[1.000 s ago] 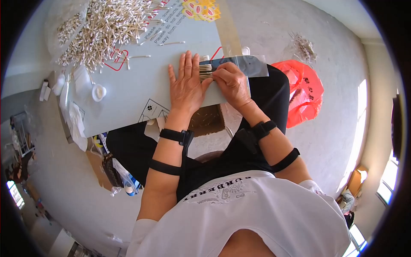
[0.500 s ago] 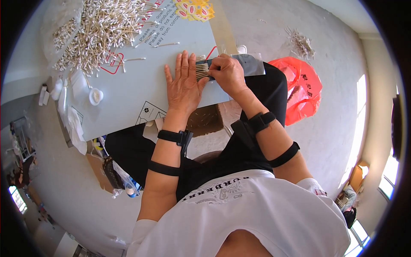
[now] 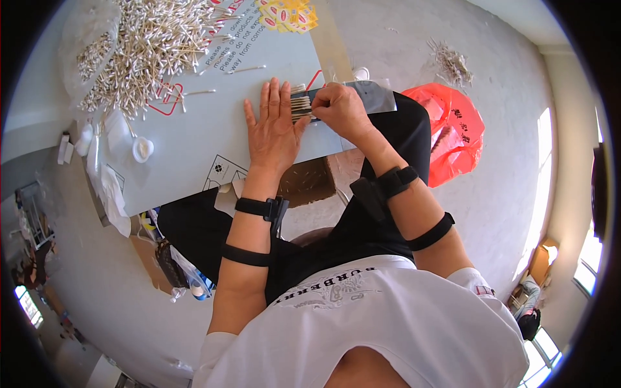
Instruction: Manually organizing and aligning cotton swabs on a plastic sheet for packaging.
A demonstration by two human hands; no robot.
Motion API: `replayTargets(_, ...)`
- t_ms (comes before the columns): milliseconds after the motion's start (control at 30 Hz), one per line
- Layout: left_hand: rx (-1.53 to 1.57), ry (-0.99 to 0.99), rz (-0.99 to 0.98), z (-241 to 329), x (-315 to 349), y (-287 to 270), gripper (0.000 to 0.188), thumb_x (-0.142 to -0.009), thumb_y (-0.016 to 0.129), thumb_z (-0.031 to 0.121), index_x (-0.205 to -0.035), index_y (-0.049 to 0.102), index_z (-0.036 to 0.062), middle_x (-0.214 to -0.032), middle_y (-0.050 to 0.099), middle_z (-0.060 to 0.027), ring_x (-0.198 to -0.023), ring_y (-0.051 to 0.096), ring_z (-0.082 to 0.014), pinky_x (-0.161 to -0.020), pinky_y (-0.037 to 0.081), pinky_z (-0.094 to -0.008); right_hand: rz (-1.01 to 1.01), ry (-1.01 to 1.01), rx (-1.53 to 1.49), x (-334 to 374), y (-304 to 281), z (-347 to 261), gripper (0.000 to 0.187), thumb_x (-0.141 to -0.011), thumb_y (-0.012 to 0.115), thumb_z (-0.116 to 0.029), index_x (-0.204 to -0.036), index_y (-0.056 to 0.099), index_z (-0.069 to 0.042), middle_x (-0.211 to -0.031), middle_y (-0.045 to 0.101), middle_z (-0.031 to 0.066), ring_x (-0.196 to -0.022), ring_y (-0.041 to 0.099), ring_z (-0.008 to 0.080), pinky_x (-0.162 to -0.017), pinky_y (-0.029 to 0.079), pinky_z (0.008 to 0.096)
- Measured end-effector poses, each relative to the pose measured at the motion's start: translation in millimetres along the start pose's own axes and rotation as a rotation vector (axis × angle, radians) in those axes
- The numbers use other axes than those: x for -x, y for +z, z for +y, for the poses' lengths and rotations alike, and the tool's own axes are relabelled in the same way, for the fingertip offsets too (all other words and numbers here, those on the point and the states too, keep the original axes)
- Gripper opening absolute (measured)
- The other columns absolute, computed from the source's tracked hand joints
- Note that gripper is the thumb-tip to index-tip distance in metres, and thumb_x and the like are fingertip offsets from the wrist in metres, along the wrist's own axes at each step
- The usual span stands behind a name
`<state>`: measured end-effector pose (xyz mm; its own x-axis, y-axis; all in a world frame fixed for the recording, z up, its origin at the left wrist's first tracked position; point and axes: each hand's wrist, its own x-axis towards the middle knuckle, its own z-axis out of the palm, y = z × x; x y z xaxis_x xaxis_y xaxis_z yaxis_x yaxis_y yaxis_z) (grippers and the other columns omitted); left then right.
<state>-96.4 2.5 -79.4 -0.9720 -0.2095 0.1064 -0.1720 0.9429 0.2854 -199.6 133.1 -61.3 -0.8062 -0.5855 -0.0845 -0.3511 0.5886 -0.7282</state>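
A short row of cotton swabs (image 3: 300, 107) lies side by side on a dark flat strip near the table's right edge. My left hand (image 3: 272, 132) rests flat beside the row, fingers stretched upward and thumb out toward the swabs' lower side. At the row's right end, my right hand (image 3: 343, 111) is closed in a pinch; whatever is between its fingertips is hidden. Past that hand, a grey plastic sheet (image 3: 378, 96) reaches over the table edge. The large heap of loose cotton swabs (image 3: 155, 52) fills the table's far left, and a few single swabs lie nearer.
Small yellow packets (image 3: 288, 14) lie at the far edge of the table (image 3: 194, 142). A white round cap (image 3: 143, 149) sits on the left. Below the table is an open cardboard box (image 3: 310, 182). A red plastic bag (image 3: 453, 149) and scattered swabs (image 3: 451, 64) are on the floor to the right.
The whole view has shifted slightly, moving the table a little left. Both hands keep nearly the same places by the row; the right fingers have turned only slightly.
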Motion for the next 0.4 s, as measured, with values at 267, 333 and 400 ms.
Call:
replayTargets(267,-0.023,-0.012,-0.021,-1,1,-1,0.066,-0.095,0.043,0.044,-0.147,0.022,0.0087,-0.154,0.020,-0.0106,-0.143,0.015,-0.0249,-0.114,0.008,-0.0542,0.009,-0.177,-0.049,18,0,6,0.007,-0.070,0.065,-0.004,-0.076,0.063,-0.005,-0.077,0.054,0.0076,-0.067,0.058,0.0223,-0.061,0.046,0.0326)
replayTargets(333,-0.024,-0.013,-0.028,-1,1,-1,0.066,-0.095,0.043,0.044,-0.147,0.022,0.0087,-0.154,0.020,-0.0106,-0.143,0.015,-0.0249,-0.114,0.008,-0.0542,0.032,-0.204,-0.005,20,1,5,0.007,-0.070,0.065,-0.004,-0.077,0.062,-0.006,-0.078,0.054,0.0078,-0.068,0.059,0.0227,-0.061,0.047,0.0336)
replayTargets(400,-0.023,-0.014,-0.036,0,1,-1,0.066,-0.095,0.043,0.044,-0.147,0.022,0.0088,-0.154,0.019,-0.0105,-0.144,0.015,-0.0248,-0.114,0.008,-0.0541,0.003,-0.240,0.086,21,1,3,0.007,-0.071,0.064,-0.005,-0.077,0.061,-0.007,-0.080,0.055,0.0085,-0.072,0.061,0.0239,-0.063,0.048,0.0367)
